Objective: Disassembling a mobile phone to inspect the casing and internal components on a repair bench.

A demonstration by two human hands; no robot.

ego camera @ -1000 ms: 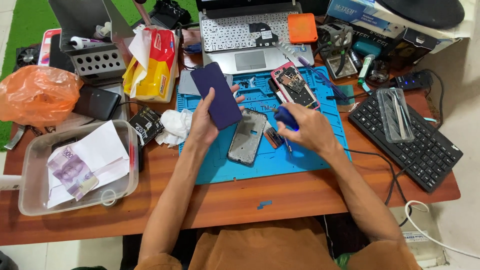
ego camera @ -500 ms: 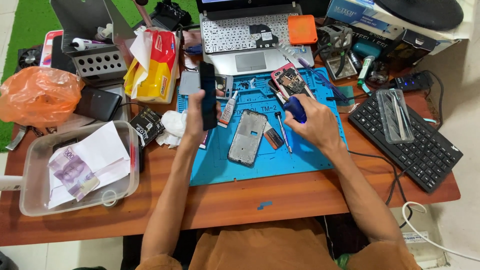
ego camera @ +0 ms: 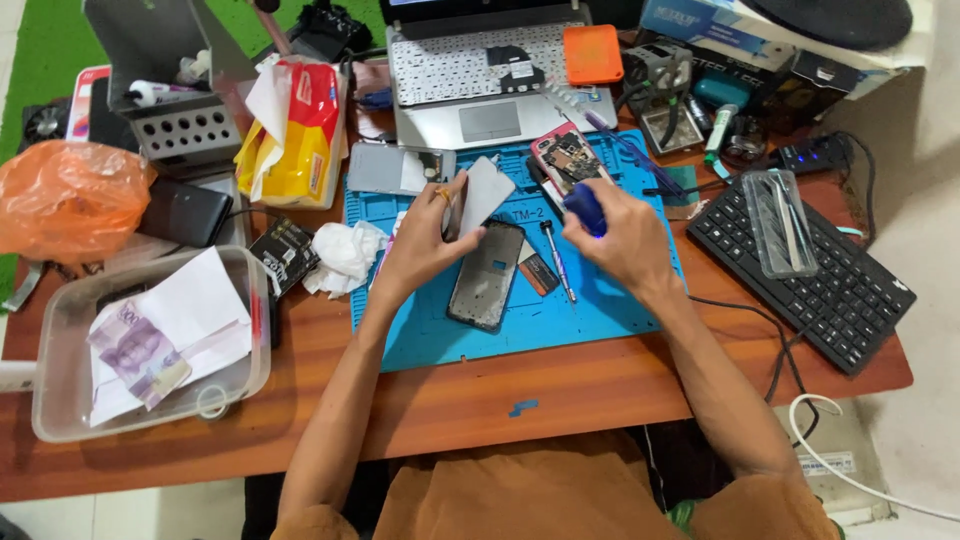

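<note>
— What's in the left hand (ego camera: 425, 245)?
— A pale phone panel (ego camera: 483, 193), pinched by its edge, tilted above the blue mat (ego camera: 600, 315) at frame centre.
— The right hand (ego camera: 625, 240)?
— Clenched on a blue-handled tool (ego camera: 585, 208), just right of the dark phone (ego camera: 487, 274) lying on the mat.

Far left of the blue mat, a yellow and red packet (ego camera: 300, 140), torn open, white paper sticking out. Far right, a long blue and white box (ego camera: 700, 25). Near centre, a dark phone screen (ego camera: 487, 275), lying flat on the mat.
</note>
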